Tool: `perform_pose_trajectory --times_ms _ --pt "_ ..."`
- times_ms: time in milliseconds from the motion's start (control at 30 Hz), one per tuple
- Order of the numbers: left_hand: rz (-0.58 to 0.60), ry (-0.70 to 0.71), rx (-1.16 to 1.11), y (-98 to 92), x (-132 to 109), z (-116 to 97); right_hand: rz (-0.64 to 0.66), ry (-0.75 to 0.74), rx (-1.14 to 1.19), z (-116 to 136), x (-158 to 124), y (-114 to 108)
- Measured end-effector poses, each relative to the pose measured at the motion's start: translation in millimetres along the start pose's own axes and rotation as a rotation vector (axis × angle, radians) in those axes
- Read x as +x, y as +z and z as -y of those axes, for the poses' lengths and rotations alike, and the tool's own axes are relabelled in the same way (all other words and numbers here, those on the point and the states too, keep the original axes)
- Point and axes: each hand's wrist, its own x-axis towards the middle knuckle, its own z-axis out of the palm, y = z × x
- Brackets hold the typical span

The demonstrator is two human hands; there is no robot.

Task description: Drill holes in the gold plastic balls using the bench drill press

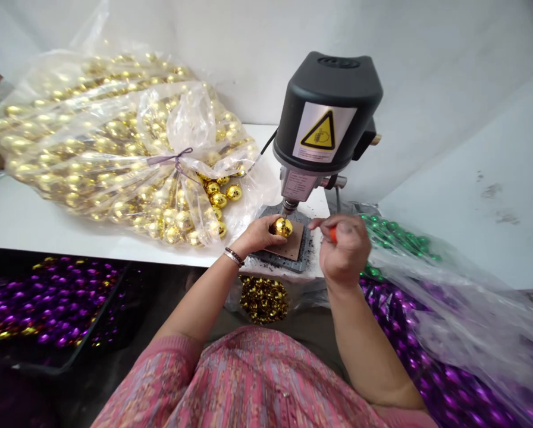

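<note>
A shiny gold ball (284, 227) is gripped by my left hand (266, 232), its thumb and fingers around the ball's left side. The ball is over a brown block (289, 245) on the drill press's dark base plate (302, 261). Right above it, the chuck (289, 205) of the black drill press (329, 113) points down, its tip at the ball's top. My right hand (345, 249) is closed around an orange handle (333, 235), mostly hidden by the fingers. Whether this handle joins the press's lever I cannot tell.
A large clear bag (92, 148) of gold balls lies on the white table (195, 257), its open mouth beside my left hand. An open bag of gold pieces (264, 300) hangs below the table edge. Purple balls (47, 303) fill a crate at left; green balls (395, 235) are at right.
</note>
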Motion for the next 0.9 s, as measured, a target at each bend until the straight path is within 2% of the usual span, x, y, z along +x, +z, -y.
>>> perform_pose_trajectory --times_ms 67,133,233,400,433,467,533,600,667,733,800,900 --pt "-0.013 -0.004 0.029 0.0 -1 -1 -0.018 0.027 0.032 23 15 6" --pt "-0.035 -0.010 0.046 -1.6 -5 -4 -0.066 0.123 0.105 46 33 13" --pt "-0.023 0.003 0.062 -9.0 -18 -9 -0.116 0.224 0.110 65 50 20" --pt "0.256 0.027 0.078 -29.4 -45 -7 -0.127 0.213 0.104 64 51 20" --pt "0.269 0.032 0.086 -33.6 -48 -6 -0.125 0.203 0.105 62 49 20" --pt "0.231 0.035 0.113 -37.9 -50 -4 -0.124 0.194 0.107 61 48 19" --pt "0.029 0.010 0.248 -47.4 -50 -1 -0.113 0.179 0.122 59 46 19" --pt "-0.197 -0.080 0.475 -58.9 -46 2 -0.100 0.168 0.143 58 45 19" --pt "-0.309 -0.235 0.719 -72.3 -41 5 -0.087 0.170 0.156 57 44 19" --pt "-0.297 -0.412 0.887 -86.0 -35 8 -0.075 0.176 0.162 57 43 18" --pt "-0.237 -0.558 0.960 -98.1 -29 12 -0.061 0.178 0.163 55 41 18" --pt "-0.106 -0.658 0.963 -110.0 -21 19 -0.051 0.170 0.169 53 38 17"
